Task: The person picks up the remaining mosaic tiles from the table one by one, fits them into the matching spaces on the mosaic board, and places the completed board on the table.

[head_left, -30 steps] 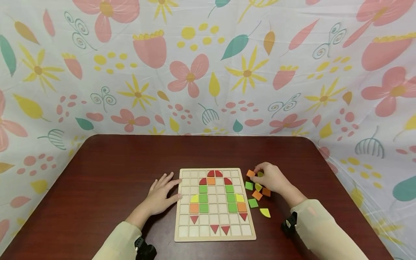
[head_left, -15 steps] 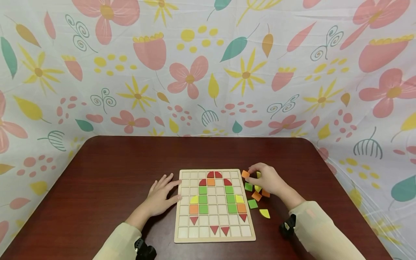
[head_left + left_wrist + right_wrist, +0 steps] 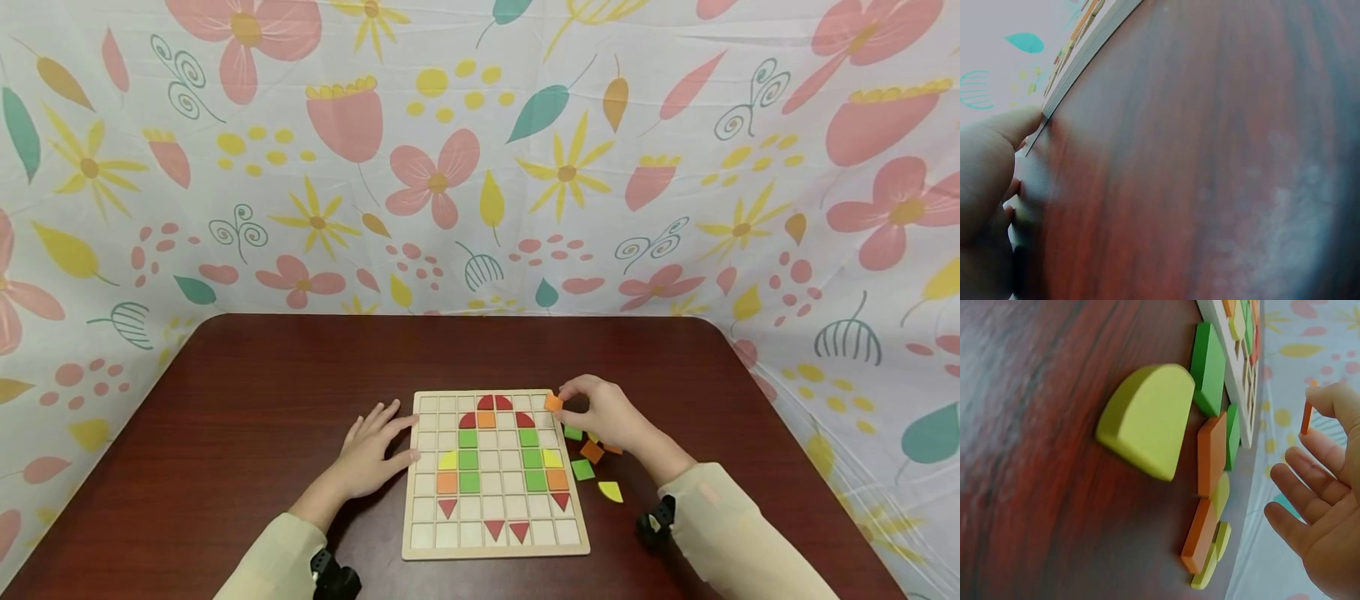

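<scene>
A pale wooden grid board (image 3: 491, 545) lies on the table with red, green, orange and yellow pieces set in its cells. At its left edge rests my left hand (image 3: 365, 457), fingers spread, thumb and fingertips touching the rim; the thumb (image 3: 1019, 123) shows against the rim in the left wrist view. My right hand (image 3: 609, 414) pinches an orange square tile (image 3: 553, 402) between thumb and index finger, over the board's upper right corner. In the right wrist view the tile (image 3: 1307, 415) is seen edge-on, the other fingers loosely bent.
Right of the board lie loose pieces: a yellow quarter-round block (image 3: 611, 492), green squares (image 3: 582, 470), orange squares (image 3: 592, 452), and more yellow ones (image 3: 1205, 567) partly behind others. The dark wooden table (image 3: 300, 375) meets a flowered cloth (image 3: 438, 250) at the back.
My right hand has moved left with the orange square tile, from among the loose pieces to over the board's upper right corner. My left hand stays put.
</scene>
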Demonstrator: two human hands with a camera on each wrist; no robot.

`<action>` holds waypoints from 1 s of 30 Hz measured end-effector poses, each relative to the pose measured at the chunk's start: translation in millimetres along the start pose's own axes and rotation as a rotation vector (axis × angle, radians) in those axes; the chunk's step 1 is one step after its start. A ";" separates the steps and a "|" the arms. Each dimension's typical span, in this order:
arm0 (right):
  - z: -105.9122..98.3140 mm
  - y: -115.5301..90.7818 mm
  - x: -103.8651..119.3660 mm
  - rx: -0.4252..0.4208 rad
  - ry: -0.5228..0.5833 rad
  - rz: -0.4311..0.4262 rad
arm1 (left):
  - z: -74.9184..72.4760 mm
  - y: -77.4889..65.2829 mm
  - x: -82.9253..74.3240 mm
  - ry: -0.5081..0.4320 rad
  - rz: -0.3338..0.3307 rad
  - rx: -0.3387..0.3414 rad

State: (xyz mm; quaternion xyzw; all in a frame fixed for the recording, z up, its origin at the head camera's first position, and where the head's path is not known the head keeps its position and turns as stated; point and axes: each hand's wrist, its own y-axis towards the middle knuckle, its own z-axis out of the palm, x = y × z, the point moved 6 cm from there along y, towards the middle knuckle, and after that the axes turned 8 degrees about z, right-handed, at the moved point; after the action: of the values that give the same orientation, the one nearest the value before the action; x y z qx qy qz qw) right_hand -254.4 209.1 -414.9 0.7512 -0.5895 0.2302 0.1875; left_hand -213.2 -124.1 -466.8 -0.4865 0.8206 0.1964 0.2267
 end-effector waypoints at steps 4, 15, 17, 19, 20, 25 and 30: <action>2.5 0.5 4.9 0.013 0.006 -0.016 | 0.0 0.9 -0.3 0.003 -0.005 0.007; 10.6 3.1 14.6 0.051 0.037 -0.028 | 0.2 -0.2 0.5 0.005 0.003 -0.007; 12.5 3.9 16.6 0.054 0.030 -0.046 | 0.4 -0.3 1.0 0.003 0.002 -0.005; 14.4 5.0 19.4 0.055 0.028 -0.068 | 0.7 -0.2 1.9 0.003 -0.002 0.001; 15.2 5.5 20.8 0.057 0.030 -0.079 | 0.9 0.0 2.1 0.002 -0.002 0.001; 19.0 7.6 26.2 0.078 0.030 -0.100 | 2.0 0.5 4.0 -0.002 -0.004 0.009; 23.3 10.2 28.4 0.104 0.033 -0.090 | 2.7 0.9 5.8 -0.001 -0.006 0.016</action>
State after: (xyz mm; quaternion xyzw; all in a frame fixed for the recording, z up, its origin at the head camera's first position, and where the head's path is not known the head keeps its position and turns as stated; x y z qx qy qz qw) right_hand -255.8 171.1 -418.0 0.7819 -0.5391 0.2641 0.1681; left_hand -216.0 -126.3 -472.2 -0.4869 0.8206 0.1896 0.2313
